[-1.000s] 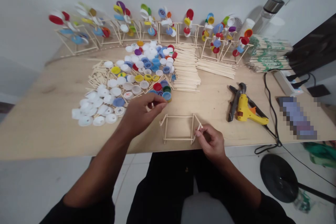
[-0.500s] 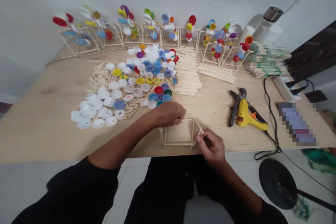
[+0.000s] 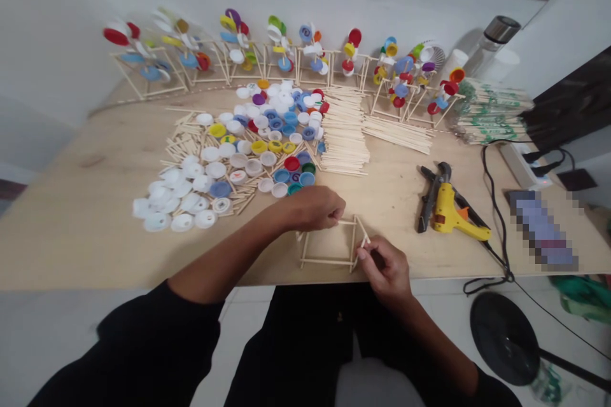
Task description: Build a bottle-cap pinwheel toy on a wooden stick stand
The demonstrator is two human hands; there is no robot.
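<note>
A small open frame of thin wooden sticks [image 3: 327, 261] stands near the table's front edge, between my two hands. My right hand [image 3: 387, 268] pinches its right corner between thumb and fingers. Over the frame's far upper bar is my left hand [image 3: 317, 208], knuckles up and fingers closed. Its fingertips are at that bar, but whatever they grip is hidden beneath the hand. The frame's far left corner is partly covered by this hand and wrist.
Loose bottle caps [image 3: 219, 189] and a stack of sticks [image 3: 344, 133] lie beyond my left hand. A yellow glue gun [image 3: 446, 210], its cord and a phone [image 3: 541, 229] are to the right. Stick frames with colored caps [image 3: 312, 63] line the wall.
My left hand has shifted very slightly right along the frame's far bar. The right hand keeps its pinch on the corner. The whole view has shifted a little.
</note>
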